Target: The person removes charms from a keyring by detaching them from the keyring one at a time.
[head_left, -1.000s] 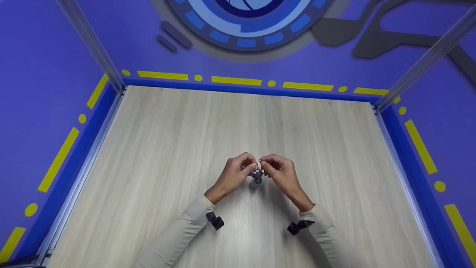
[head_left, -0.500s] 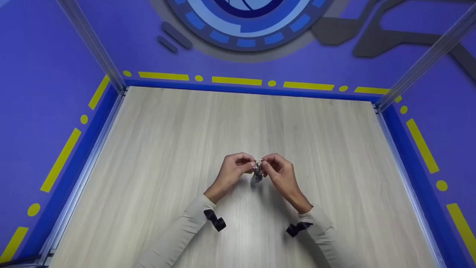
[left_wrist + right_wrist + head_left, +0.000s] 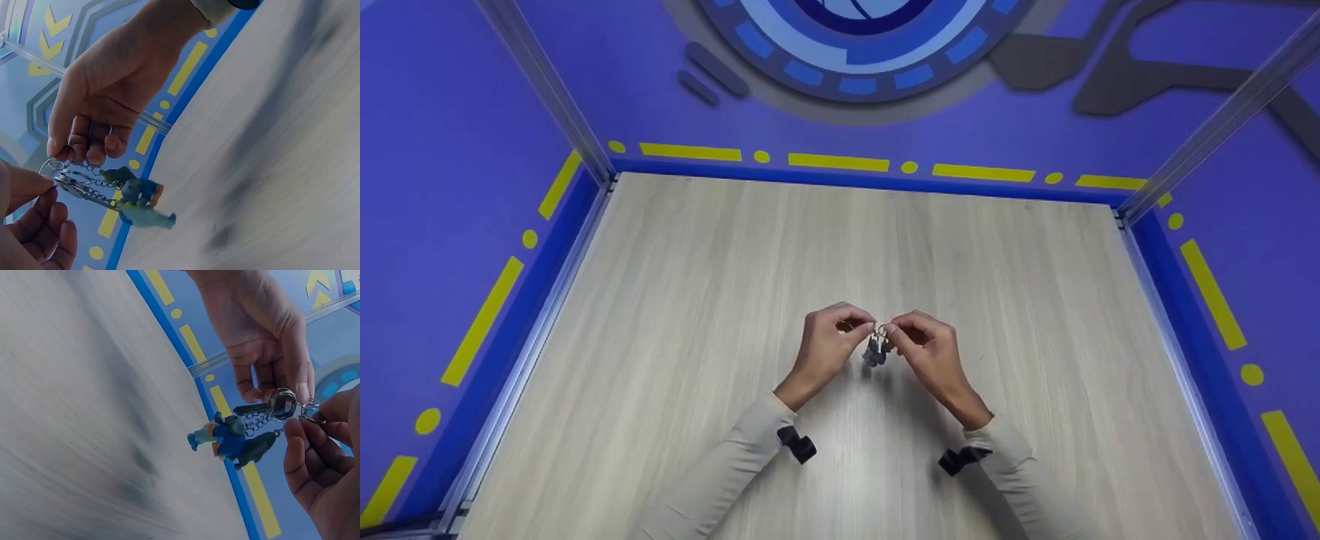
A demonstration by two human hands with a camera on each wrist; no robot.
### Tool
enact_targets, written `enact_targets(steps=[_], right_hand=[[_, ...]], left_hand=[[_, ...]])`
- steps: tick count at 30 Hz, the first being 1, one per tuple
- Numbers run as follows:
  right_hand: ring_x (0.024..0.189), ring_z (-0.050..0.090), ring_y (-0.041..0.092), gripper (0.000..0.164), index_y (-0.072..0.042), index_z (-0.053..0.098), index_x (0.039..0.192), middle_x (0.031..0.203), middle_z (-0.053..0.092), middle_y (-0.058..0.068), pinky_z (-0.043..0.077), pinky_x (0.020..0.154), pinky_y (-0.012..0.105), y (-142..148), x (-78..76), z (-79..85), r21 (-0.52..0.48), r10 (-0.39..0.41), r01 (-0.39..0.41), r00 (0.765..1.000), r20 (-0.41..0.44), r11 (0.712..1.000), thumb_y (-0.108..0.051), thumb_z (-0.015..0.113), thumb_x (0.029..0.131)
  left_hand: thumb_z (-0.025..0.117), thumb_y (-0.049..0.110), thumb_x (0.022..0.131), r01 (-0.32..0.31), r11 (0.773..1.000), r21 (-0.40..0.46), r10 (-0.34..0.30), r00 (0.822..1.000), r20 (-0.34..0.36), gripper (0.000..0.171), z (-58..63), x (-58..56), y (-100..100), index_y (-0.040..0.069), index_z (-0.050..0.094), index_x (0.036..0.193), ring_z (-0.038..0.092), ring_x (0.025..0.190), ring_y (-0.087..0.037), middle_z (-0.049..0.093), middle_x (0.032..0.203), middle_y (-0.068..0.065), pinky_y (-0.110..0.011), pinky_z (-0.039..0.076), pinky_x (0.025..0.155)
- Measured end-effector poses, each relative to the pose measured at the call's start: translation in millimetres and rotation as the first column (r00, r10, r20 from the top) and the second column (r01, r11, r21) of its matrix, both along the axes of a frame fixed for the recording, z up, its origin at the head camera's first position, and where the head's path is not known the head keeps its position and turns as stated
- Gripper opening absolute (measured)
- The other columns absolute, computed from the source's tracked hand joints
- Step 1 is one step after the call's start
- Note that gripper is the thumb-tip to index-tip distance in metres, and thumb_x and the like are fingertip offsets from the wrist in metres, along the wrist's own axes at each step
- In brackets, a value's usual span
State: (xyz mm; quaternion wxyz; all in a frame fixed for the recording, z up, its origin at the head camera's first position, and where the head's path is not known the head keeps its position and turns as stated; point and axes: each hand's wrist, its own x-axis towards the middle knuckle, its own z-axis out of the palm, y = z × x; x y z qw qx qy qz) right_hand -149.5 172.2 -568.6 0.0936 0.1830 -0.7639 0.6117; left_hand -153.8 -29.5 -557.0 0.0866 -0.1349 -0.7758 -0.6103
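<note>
Over the middle of the table both hands hold a metal keyring with hanging charms (image 3: 874, 356). My left hand (image 3: 832, 341) pinches the rings from the left between thumb and fingertips. From the other side my right hand (image 3: 926, 345) pinches a thin wire ring (image 3: 310, 408). Larger rings (image 3: 282, 405) bunch between the fingertips. Short chains (image 3: 98, 197) run from them to small toy figures: one blue with a grey head (image 3: 230, 439), a pale blue-green one (image 3: 146, 215) and a dark grey one (image 3: 257, 449). A narrow dark key-like piece (image 3: 250, 409) points away from the rings.
Underneath is a pale wood-grain table (image 3: 750, 262). Blue-purple panels (image 3: 825, 135) with yellow markings and metal corner posts enclose its back and sides. Small black cameras (image 3: 796, 444) are strapped to both light sleeves (image 3: 720, 457).
My left hand has shifted slightly left, and a small gap with thin rings now shows between the fingertips. The charms have swung and turned below. The right hand stays nearly in place.
</note>
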Motion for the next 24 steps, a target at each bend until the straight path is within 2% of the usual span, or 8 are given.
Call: enact_targets(steps=[3, 6, 8, 11, 15, 18, 21, 24], right_hand=[[0.069, 0.068, 0.025, 0.011, -0.004, 0.082, 0.094, 0.084, 0.075, 0.009, 0.054, 0.062, 0.02, -2.6, -0.1, -0.6, 0.006, -0.02, 0.02, 1.0, -0.018, 1.0, 0.003, 0.076, 0.101], [0.068, 0.067, 0.021, 0.01, -0.003, 0.082, 0.094, 0.083, 0.075, 0.011, 0.053, 0.061, 0.019, -3.0, -0.9, -1.2, 0.014, -0.018, 0.018, 1.0, -0.011, 1.0, 0.003, 0.077, 0.101], [0.068, 0.067, 0.02, 0.008, -0.002, 0.082, 0.095, 0.083, 0.075, 0.013, 0.053, 0.061, 0.02, -2.2, -1.3, -1.1, 0.01, 0.002, -0.002, 1.0, 0.008, 1.0, 0.002, 0.077, 0.101], [0.07, 0.068, 0.017, 0.007, -0.001, 0.082, 0.098, 0.084, 0.075, 0.013, 0.055, 0.062, 0.022, 0.8, -2.4, -0.4, 0.004, 0.05, -0.05, 0.998, 0.036, 0.999, 0.0, 0.076, 0.102], [0.072, 0.07, 0.022, 0.009, -0.004, 0.083, 0.099, 0.086, 0.075, 0.011, 0.058, 0.064, 0.026, 4.0, -3.1, 0.4, -0.012, 0.092, -0.092, 0.995, 0.033, 0.996, -0.002, 0.076, 0.103], [0.073, 0.069, 0.03, 0.009, -0.004, 0.082, 0.1, 0.088, 0.075, 0.011, 0.058, 0.065, 0.026, 3.2, -2.4, 0.0, -0.026, 0.087, -0.088, 0.996, -0.02, 0.996, -0.001, 0.074, 0.104], [0.071, 0.067, 0.035, 0.009, -0.002, 0.079, 0.1, 0.09, 0.074, 0.013, 0.058, 0.065, 0.026, 1.5, -1.5, -0.7, -0.054, 0.06, -0.065, 0.995, -0.083, 0.996, 0.003, 0.072, 0.104], [0.07, 0.065, 0.035, 0.009, 0.001, 0.077, 0.1, 0.09, 0.072, 0.015, 0.058, 0.064, 0.028, -0.4, -0.6, -2.0, -0.092, 0.02, -0.032, 0.992, -0.124, 0.995, 0.007, 0.071, 0.103]], left_hand=[[0.084, -0.004, 0.093, -0.013, 0.999, -0.04, 0.01, 0.998, -0.069, 0.006, 1.1, -0.2, 1.5, 0.002, 0.084, 0.093, 0.069, 0.08, -0.012, 0.078, 0.087, 0.0, -0.035, 0.061, 0.075], [0.083, -0.006, 0.093, -0.021, 0.998, -0.059, 0.014, 0.994, -0.112, 0.007, 1.0, -0.2, 2.4, 0.001, 0.083, 0.092, 0.069, 0.079, -0.012, 0.077, 0.086, 0.0, -0.042, 0.062, 0.075], [0.082, -0.007, 0.093, -0.022, 0.997, -0.071, 0.013, 0.991, -0.133, 0.008, 1.2, 0.4, 2.6, 0.001, 0.082, 0.092, 0.07, 0.08, -0.013, 0.077, 0.086, -0.001, -0.043, 0.062, 0.075], [0.082, -0.009, 0.092, -0.026, 0.995, -0.1, 0.009, 0.986, -0.165, 0.01, 1.6, 1.4, 2.0, 0.001, 0.083, 0.091, 0.071, 0.081, -0.014, 0.077, 0.087, -0.001, -0.037, 0.062, 0.076], [0.083, -0.006, 0.093, -0.015, 0.993, -0.118, -0.007, 0.982, -0.187, 0.01, 2.8, 2.4, 0.9, 0.004, 0.083, 0.092, 0.071, 0.082, -0.014, 0.077, 0.088, -0.002, -0.039, 0.063, 0.077], [0.082, 0.0, 0.097, 0.017, 0.996, -0.083, -0.028, 0.991, -0.131, 0.007, 4.5, 2.7, 0.7, 0.007, 0.083, 0.095, 0.071, 0.083, -0.012, 0.078, 0.091, 0.0, -0.045, 0.063, 0.077], [0.08, 0.007, 0.101, 0.062, 0.998, -0.009, -0.062, 0.998, -0.008, 0.002, 5.8, 2.5, 2.0, 0.009, 0.082, 0.101, 0.071, 0.087, -0.011, 0.078, 0.095, 0.002, -0.042, 0.062, 0.079], [0.079, 0.008, 0.102, 0.111, 0.987, 0.12, -0.127, 0.984, 0.129, 0.006, 6.4, 2.6, 3.0, 0.004, 0.079, 0.107, 0.072, 0.091, -0.013, 0.078, 0.099, -0.001, -0.035, 0.061, 0.082]])
